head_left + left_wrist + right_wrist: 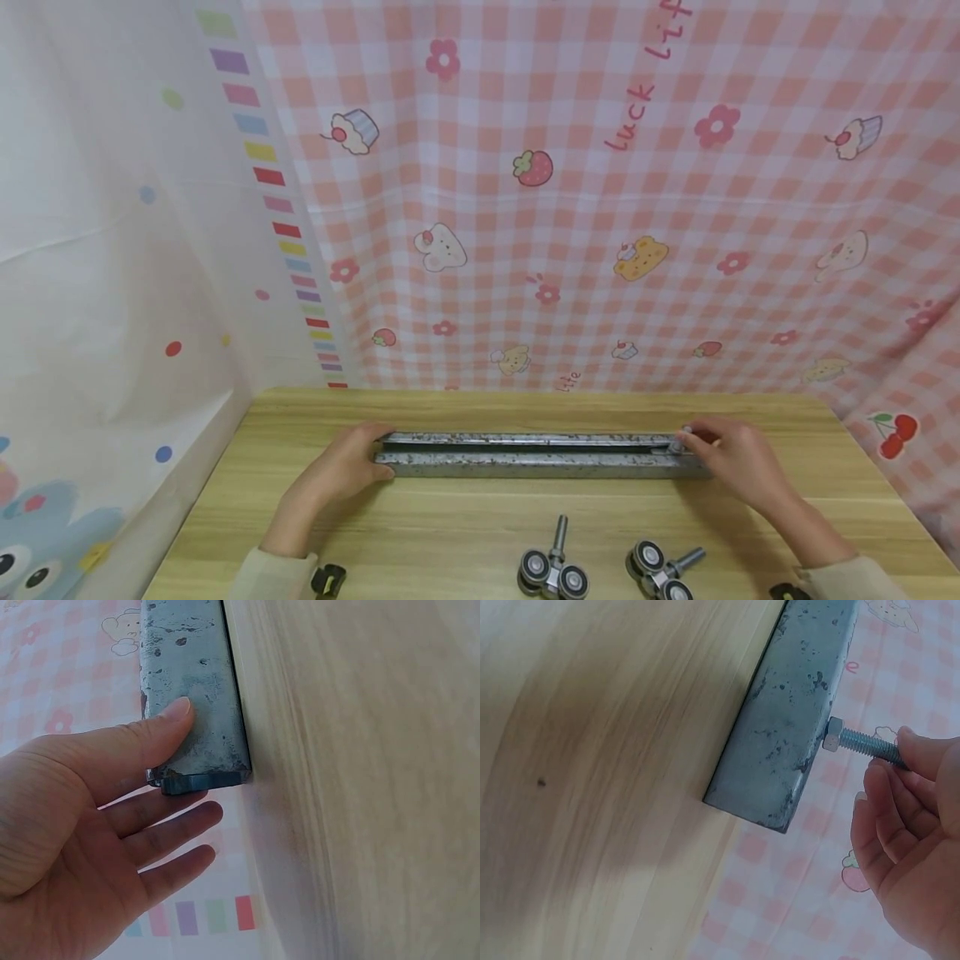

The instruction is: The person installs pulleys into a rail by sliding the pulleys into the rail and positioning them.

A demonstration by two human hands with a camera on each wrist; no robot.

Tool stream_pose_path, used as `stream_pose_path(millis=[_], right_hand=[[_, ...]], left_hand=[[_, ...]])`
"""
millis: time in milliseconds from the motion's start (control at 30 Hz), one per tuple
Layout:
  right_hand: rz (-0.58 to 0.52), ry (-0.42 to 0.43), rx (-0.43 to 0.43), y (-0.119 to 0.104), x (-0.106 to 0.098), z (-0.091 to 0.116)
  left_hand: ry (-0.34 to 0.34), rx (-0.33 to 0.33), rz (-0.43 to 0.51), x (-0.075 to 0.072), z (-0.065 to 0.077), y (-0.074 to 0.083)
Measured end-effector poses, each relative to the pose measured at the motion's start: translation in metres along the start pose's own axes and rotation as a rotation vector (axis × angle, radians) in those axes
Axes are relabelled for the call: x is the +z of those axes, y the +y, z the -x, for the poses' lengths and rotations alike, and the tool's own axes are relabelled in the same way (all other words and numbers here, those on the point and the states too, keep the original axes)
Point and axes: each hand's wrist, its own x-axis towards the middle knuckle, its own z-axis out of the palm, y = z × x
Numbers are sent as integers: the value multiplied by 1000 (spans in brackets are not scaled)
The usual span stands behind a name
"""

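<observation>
A slotted steel track (pixel 540 469) with a worn, spotted surface lies across the wooden table. At its left end my left hand (pixel 347 467) grips it, thumb (pixel 169 724) against the near side, other fingers partly behind and past the end. Near the right end, a threaded bolt (pixel 866 744) with a hex nut (pixel 833 734) sticks out of the slot. My right hand (pixel 738 462) pinches the bolt's free end between thumb and fingers. Whatever the bolt joins inside the track is hidden.
Two roller trolleys with bolts lie on the table in front of the track, one near the middle (pixel 553 575) and another to its right (pixel 660 573). A pink checked cloth (pixel 570 208) hangs behind the table (pixel 450 533), and a white one (pixel 112 250) at left.
</observation>
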Motion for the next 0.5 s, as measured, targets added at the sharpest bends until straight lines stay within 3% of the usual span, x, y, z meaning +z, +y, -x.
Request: stream_pose_path(millis=[500], right_hand=[[-33, -24, -6, -14, 3, -5]], left_hand=[[2, 4, 8, 0, 1, 2]])
